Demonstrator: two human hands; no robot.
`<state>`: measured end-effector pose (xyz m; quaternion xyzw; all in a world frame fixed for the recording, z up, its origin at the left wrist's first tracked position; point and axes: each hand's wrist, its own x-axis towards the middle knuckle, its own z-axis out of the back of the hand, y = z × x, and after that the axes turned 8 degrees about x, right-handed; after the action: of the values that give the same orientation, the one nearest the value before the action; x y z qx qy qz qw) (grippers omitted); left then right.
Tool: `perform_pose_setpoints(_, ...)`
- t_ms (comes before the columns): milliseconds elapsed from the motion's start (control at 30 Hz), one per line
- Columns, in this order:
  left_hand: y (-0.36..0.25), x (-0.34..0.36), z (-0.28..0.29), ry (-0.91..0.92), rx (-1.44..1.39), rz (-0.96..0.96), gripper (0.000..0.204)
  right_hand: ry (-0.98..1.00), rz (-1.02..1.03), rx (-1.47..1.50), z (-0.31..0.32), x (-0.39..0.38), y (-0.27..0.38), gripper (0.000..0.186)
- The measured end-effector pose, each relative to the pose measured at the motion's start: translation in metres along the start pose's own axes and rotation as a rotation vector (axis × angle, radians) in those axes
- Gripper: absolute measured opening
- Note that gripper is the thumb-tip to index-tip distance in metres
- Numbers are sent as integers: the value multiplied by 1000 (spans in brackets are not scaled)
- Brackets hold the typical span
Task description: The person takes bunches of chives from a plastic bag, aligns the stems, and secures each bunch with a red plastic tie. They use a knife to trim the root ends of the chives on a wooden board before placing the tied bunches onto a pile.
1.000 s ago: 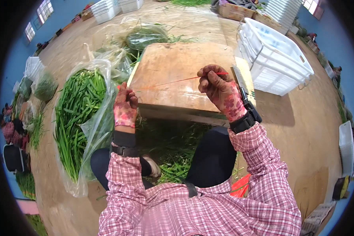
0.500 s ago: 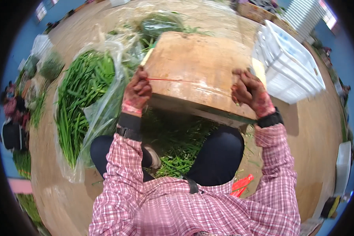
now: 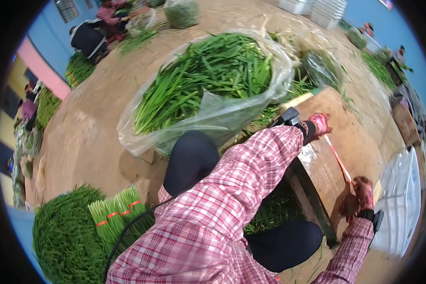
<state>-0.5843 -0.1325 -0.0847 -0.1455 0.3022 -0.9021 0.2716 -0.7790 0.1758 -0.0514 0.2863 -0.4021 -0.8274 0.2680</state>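
Note:
A thin red tape or strip (image 3: 336,157) is stretched between my two hands above a worn wooden board (image 3: 341,106) that forms a low work surface. Near the board's left edge, my left hand (image 3: 320,124) is closed on one end of the strip. My right hand (image 3: 364,191) grips the other end at the board's near right side, its fingers curled. To the left lies a large open clear plastic bag (image 3: 199,120) full of long green leafy stalks (image 3: 213,71).
Beside me at lower left are green bundles bound with red bands (image 3: 112,215) and a leafy heap (image 3: 66,232). White plastic crates (image 3: 397,203) stand right of the board. Cut greens (image 3: 277,208) litter the ground under it. Other people (image 3: 92,40) sit farther off.
My view has swung left, bringing the bundles at lower left into sight. The red strip, earlier seen running from my left hand, now spans taut between both hands.

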Motion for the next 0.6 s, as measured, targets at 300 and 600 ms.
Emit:
perform_pose_setpoints(300,105,-250,273,-445,28,-62,37,-22,509,48,-11,1,92,37)
perform_pose_setpoints(600,275,-558,294,-717,652,1160,56,689,1419,-345,-384,-179,373,52)
